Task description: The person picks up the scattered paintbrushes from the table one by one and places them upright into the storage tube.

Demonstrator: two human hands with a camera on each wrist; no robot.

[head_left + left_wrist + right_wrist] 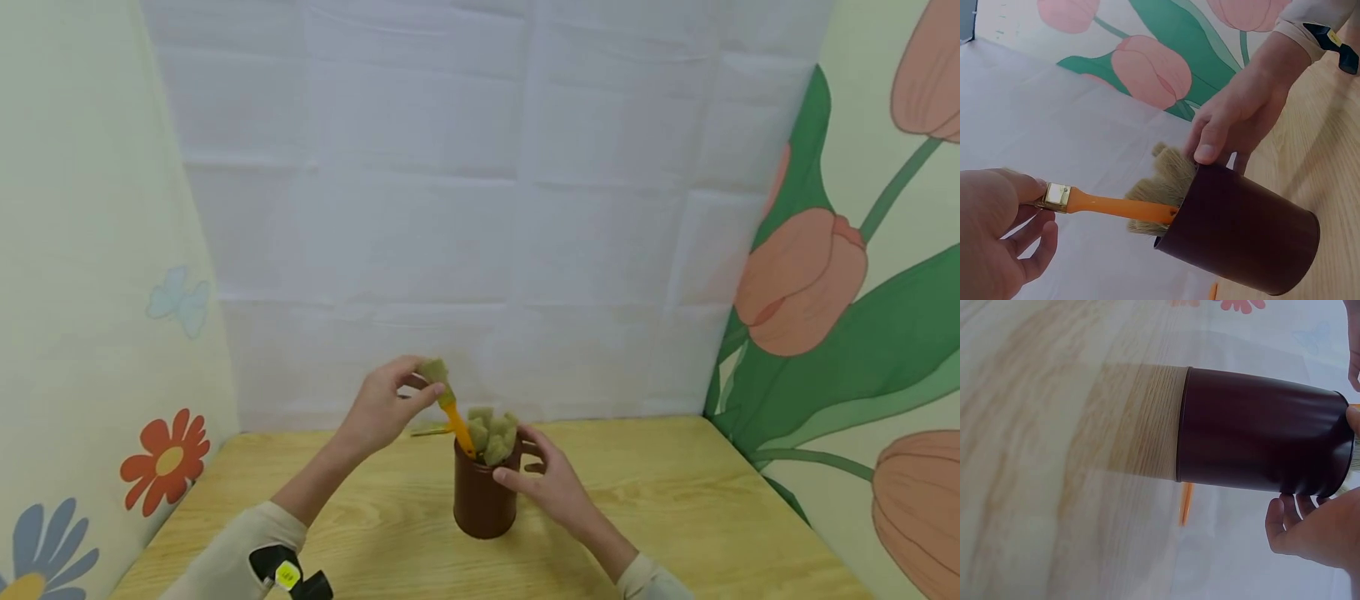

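Note:
A dark brown cylindrical cup stands upright on the table, with several pale brush heads sticking up out of it, bristles upward. My left hand pinches a flat paintbrush at its metal ferrule, bristles up. The orange handle of this paintbrush points down, its tip inside the cup's mouth at the left side. At the cup's right side, my right hand grips it near the rim, thumb in front and fingers behind. The lower handles of the brushes in the cup are hidden by its wall.
Behind the cup, toward the table's back edge, lies a thin orange stick-like thing, partly hidden by the cup. The wood-grain table meets a creased white sheet at the back. Flower-printed panels stand at both sides.

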